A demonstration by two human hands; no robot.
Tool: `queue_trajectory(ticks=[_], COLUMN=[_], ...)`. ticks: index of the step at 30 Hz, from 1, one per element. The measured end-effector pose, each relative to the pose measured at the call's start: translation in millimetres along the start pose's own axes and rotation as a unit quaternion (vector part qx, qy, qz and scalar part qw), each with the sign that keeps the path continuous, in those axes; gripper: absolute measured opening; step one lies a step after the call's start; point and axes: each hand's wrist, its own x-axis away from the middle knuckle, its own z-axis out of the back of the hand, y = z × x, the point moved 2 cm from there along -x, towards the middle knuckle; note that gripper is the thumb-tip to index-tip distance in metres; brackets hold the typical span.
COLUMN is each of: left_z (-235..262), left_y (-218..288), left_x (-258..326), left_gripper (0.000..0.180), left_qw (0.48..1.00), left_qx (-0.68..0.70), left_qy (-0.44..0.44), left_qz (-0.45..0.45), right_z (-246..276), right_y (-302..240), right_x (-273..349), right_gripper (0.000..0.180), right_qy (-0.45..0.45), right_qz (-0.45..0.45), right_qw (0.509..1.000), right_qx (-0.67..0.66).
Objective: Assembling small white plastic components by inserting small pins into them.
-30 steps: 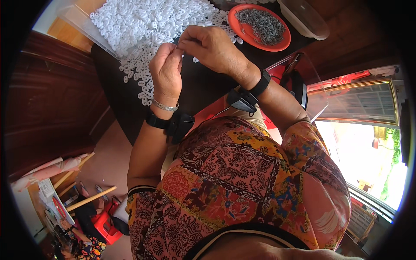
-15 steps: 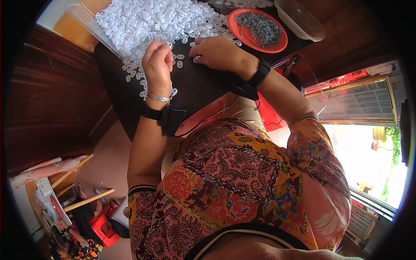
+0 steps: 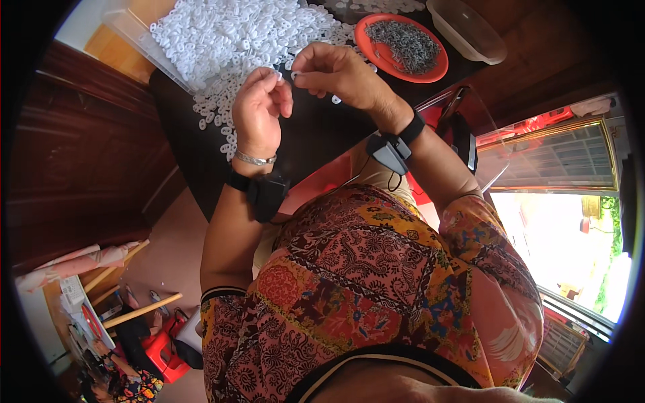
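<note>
My left hand (image 3: pixel 259 114) is raised over the dark table, palm partly up. Its thumb and forefinger pinch a small white plastic piece (image 3: pixel 279 76), and the other fingers curl loosely. Facing it closely, my right hand (image 3: pixel 341 75) pinches another small white oval piece (image 3: pixel 295 74) between thumb and forefinger. The two pieces are a short gap apart. Beyond both hands spreads a large heap of white oval plastic pieces (image 3: pixel 228 40) with holes in them. One loose piece (image 3: pixel 336 99) lies on the table beneath my right hand.
An orange-red plate (image 3: pixel 440 72) of small grey metal parts stands right of the heap, beside a clear plastic tray (image 3: pixel 494 55). A clear bin (image 3: pixel 144 47) lies at the heap's left. At lower left, another person (image 3: pixel 131 376) sits near a red stool (image 3: pixel 164 352).
My right hand has lifted off the table with a white piece and turned toward my left hand. My left hand has shifted slightly right, its outer fingers loosening.
</note>
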Motion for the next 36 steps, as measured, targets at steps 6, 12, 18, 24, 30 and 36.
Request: queue_trajectory(ticks=[6, 12, 18, 24, 30, 36], left_z=[-2, -1, -4, -12, -16, -17], left_y=[-3, -2, -6, -2, -6, -5], left_x=[1, -1, 0, 5, 7, 9], left_gripper=[0.016, 0.014, 0.015, 0.016, 0.013, 0.012], left_qw=[1.000, 0.998, 1.000, 0.995, 0.986, 0.981], left_qx=[-0.005, 0.038, 0.021, -0.100, -0.161, -0.187], left_qy=[-0.002, 0.035, -0.004, 0.012, 0.043, 0.048], left_qz=[-0.003, 0.024, 0.022, 0.002, -0.010, -0.008], right_z=[-16, -14, -6, 7, 8, 6], right_y=[-5, -8, -1, 14, 22, 16], right_x=[14, 17, 12, 10, 13, 16], right_gripper=[0.014, 0.018, 0.018, 0.021, 0.022, 0.023], right_qy=[0.035, 0.041, 0.047, 0.068, 0.044, 0.060], right_qz=[0.033, 0.083, 0.024, -0.045, -0.069, -0.068], right_qw=[0.999, 0.985, 0.999, 0.984, 0.964, 0.968], right_qx=[0.022, 0.145, 0.013, -0.159, -0.253, -0.236])
